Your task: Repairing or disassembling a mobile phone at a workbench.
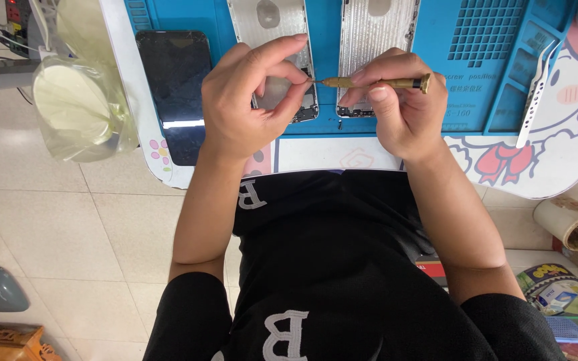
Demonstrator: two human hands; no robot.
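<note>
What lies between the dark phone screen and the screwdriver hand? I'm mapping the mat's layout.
In the head view, between the dark phone screen and the right hand sit the left hand and two opened phone housings on the blue mat.

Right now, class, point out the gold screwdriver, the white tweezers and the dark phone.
gold screwdriver (376,83), head view, middle of its shaft.
white tweezers (533,100), head view, mid-length of the arms.
dark phone (175,73), head view, centre of the screen.

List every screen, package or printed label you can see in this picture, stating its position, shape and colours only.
Phone screen: left on the blue mat, a dark rectangle.
Printed label: on the mat near the right hand, pale lettering.
Round package: floor, lower right, yellow and dark.
</note>
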